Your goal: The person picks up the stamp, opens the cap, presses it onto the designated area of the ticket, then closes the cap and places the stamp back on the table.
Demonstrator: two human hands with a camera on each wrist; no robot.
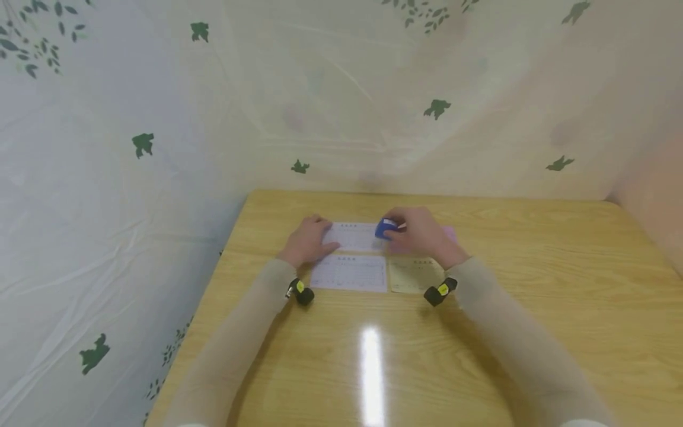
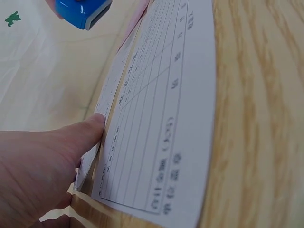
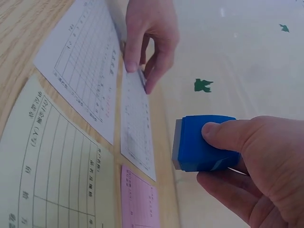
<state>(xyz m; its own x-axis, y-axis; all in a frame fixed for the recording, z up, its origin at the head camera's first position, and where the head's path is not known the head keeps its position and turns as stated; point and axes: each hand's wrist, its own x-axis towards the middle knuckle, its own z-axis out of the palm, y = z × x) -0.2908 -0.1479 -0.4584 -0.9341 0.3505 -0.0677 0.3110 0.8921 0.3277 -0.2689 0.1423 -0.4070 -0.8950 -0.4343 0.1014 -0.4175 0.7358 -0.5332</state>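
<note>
On the table (image 1: 587, 261) lie a near white form (image 1: 349, 274), far white form (image 1: 352, 236), yellow form (image 3: 57, 161) and pink form (image 3: 137, 197), their print, seemingly Chinese, mostly too blurred to read. The left hand (image 1: 309, 240), thumb and fingers apart, rests on the far white form; the right hand (image 1: 418, 231) pinches a blue block (image 3: 204, 147) above the papers.

The block (image 3: 199, 154) is smooth plastic, the slips (image 3: 88, 61) paper

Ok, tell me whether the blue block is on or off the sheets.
Off: the right hand holds the blue block raised, and both wrist views show a gap between it and the sheets.
</note>
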